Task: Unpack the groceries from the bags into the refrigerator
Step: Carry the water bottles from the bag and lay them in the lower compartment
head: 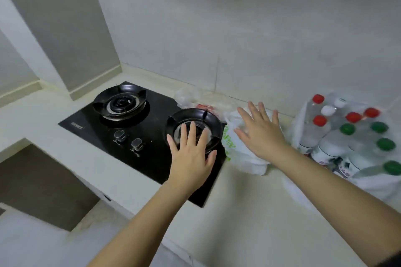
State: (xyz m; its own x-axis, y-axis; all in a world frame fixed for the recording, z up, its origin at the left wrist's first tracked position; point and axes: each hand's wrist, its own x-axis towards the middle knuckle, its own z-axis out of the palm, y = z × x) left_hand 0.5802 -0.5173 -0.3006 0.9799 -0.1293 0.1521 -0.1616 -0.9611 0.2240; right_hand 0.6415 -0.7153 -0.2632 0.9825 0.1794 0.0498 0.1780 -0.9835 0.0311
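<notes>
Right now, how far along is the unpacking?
Done: nothing visibly; no refrigerator is in view. In hand: nothing. The left hand is open over the right burner of the stove, and the right hand is open over the white bag. Left: that bag, the clear bag behind the burner, and the bottles on the counter.

Green print on the white bag (243,158) under the right hand (260,134) seems to end in "Free"; bottle labels (341,168) to its right are blurred.
</notes>
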